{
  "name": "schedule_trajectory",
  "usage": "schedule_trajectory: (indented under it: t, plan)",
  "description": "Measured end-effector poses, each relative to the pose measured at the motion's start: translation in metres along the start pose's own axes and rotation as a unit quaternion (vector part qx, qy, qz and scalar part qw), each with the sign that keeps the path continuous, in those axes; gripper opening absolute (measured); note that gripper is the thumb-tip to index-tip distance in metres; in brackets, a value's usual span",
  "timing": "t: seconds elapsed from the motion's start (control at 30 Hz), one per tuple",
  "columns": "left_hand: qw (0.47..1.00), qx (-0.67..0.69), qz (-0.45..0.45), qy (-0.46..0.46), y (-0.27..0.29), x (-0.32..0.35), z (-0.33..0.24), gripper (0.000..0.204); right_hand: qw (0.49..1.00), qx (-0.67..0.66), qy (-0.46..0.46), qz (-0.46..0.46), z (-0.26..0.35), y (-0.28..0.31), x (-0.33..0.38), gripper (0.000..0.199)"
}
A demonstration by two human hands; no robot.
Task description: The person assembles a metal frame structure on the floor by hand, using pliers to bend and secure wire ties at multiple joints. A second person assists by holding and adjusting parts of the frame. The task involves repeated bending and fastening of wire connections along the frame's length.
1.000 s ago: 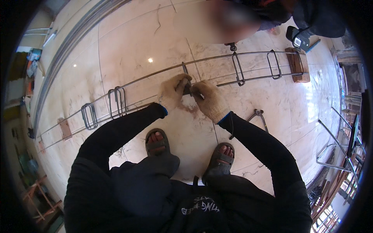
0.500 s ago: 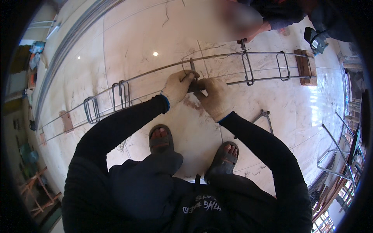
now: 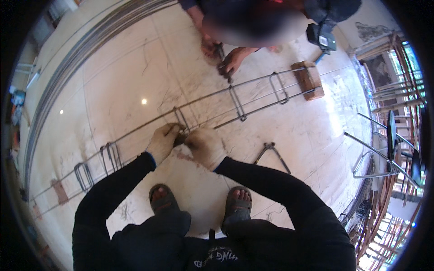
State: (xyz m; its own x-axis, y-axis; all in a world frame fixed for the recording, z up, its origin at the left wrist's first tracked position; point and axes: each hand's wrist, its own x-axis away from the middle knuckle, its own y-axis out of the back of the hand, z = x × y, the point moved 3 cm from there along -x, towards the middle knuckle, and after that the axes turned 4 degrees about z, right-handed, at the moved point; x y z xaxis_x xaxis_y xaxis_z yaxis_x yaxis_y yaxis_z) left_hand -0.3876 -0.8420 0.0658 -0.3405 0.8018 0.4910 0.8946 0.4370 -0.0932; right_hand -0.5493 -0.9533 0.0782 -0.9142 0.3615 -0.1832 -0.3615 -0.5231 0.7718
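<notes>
A long reinforcing-bar frame [image 3: 135, 131] crosses the floor in front of me, with rectangular steel stirrups [image 3: 237, 104] spaced along it. My left hand [image 3: 162, 143], in a pale knit glove, has its fingers pinched at the near bar by one stirrup [image 3: 180, 118]. Close against it, my right hand [image 3: 205, 147], also gloved, curls its fingers at the same spot. Whatever lies between the fingertips is hidden. A pair of pincers [image 3: 270, 147] lies on the floor right of my right hand, its handles spread.
Across the frame a co-worker bends over it, one hand [image 3: 233, 63] near a stirrup top and a dark tool [image 3: 220, 50] in the other. Bricks [image 3: 312, 80] prop the frame's right end. Long bars [image 3: 58, 86] lie at far left; metal stands [image 3: 379, 153] at right.
My view has swung, so the frame sits lower and further left in it. My hands stay together at the same stirrup. Both of the co-worker's hands now show.
</notes>
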Motion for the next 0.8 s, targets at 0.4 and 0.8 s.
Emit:
schedule_trajectory:
  t: [0.4,0.8]
  plan:
    - [0.997,0.058,0.019,0.057,0.007,-0.011,0.01,0.031,0.96,0.12,0.121,0.222,0.008,0.005,-0.013,0.019]
    - [0.998,0.012,0.021,0.053,0.02,-0.024,0.034,0.038,0.978,0.124,0.123,0.118,-0.002,-0.005,0.006,0.016]
